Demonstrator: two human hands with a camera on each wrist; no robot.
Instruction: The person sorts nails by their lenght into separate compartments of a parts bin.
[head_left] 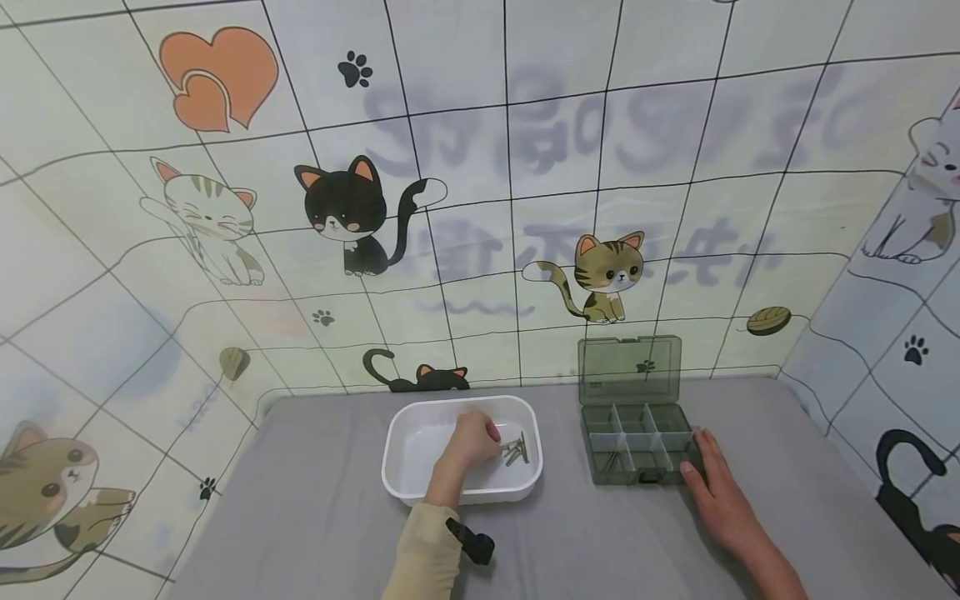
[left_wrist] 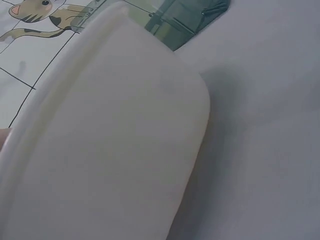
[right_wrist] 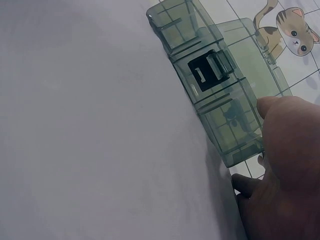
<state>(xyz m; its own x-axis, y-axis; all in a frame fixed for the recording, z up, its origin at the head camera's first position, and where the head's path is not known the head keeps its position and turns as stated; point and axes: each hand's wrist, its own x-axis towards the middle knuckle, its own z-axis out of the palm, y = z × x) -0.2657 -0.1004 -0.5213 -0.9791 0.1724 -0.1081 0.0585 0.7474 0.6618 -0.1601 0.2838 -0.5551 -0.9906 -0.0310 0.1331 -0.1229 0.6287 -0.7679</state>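
Note:
My left hand (head_left: 472, 442) is inside a white tray (head_left: 405, 450), its fingers bent downward beside a small pile of metal screws (head_left: 514, 451). Whether a screw sits between those fingertips is hidden. In the left wrist view the outer wall of the tray (left_wrist: 115, 125) blocks the hand. On the right stands a green see-through compartment box (head_left: 637, 442), its lid raised at the back. My right hand (head_left: 723, 500) holds the box at its front right corner, thumb at the rim and fingers along the side. Thin pieces (head_left: 613, 461) lie in the front left compartment.
A grey cloth (head_left: 322, 500) covers the table. Behind it hangs a backdrop (head_left: 480, 250) printed with cats and grid lines, close to the tray and the raised lid (head_left: 630, 371). A black strap mount (head_left: 472, 543) is on my left wrist.

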